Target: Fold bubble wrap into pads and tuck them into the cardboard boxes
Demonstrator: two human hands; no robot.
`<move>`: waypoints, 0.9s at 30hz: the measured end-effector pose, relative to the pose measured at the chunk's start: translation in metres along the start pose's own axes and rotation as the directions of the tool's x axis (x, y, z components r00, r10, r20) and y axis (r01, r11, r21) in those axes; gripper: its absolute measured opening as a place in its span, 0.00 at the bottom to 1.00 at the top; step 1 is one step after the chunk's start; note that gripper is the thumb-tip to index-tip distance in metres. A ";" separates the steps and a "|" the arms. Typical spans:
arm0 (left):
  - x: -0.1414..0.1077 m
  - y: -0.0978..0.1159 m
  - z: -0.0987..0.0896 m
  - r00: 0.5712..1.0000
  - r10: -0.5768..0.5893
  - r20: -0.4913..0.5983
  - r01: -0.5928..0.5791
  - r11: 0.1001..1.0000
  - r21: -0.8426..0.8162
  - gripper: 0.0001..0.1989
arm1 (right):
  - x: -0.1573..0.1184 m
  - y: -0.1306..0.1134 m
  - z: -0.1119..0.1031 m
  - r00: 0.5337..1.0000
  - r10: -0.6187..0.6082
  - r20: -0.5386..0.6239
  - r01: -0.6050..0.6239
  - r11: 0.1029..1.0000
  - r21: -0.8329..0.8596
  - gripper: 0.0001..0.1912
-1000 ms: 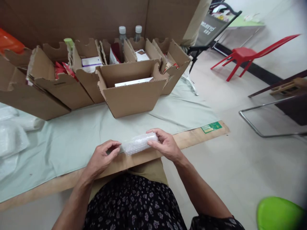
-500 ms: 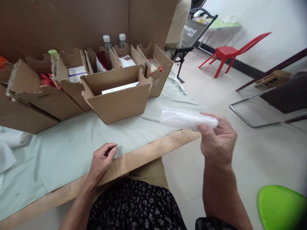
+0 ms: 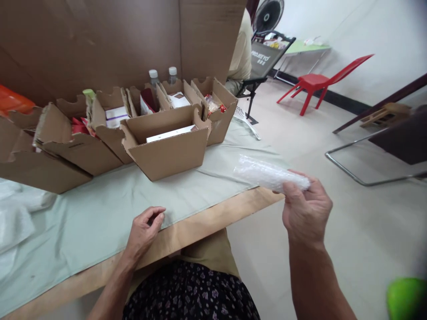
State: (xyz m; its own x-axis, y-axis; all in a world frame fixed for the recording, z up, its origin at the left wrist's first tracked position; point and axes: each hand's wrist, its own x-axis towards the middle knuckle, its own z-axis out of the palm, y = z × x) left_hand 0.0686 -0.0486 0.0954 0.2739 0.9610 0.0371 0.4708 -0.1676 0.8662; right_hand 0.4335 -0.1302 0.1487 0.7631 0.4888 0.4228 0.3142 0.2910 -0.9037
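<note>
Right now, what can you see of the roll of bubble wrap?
The roll of bubble wrap is whitish, translucent and shiny, like thin plastic, shaped as a tube. The right hand grips its near end; the other end points left and away, over the green cloth. Any contents cannot be made out.

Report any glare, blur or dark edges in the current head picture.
Head view: pale glints streak the bubble-wrap roll in the right hand; head view: the green object at the lower right is smeared, too blurred to name, and that edge darkens; head view: the left hand shows fairly clearly, under soft, even light.
</note>
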 end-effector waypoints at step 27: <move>0.115 0.070 -0.050 0.641 0.703 -0.309 -0.449 0.670 0.591 0.12 | 0.098 -0.098 0.203 0.716 -0.347 0.605 0.359 0.927 0.108 0.11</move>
State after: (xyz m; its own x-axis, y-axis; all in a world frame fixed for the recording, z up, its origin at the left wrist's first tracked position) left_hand 0.0915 0.0615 0.1854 0.2473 0.5663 0.7862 0.6880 -0.6740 0.2691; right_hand 0.3628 0.0558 0.2921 0.0954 0.7470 0.6580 0.5042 0.5337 -0.6790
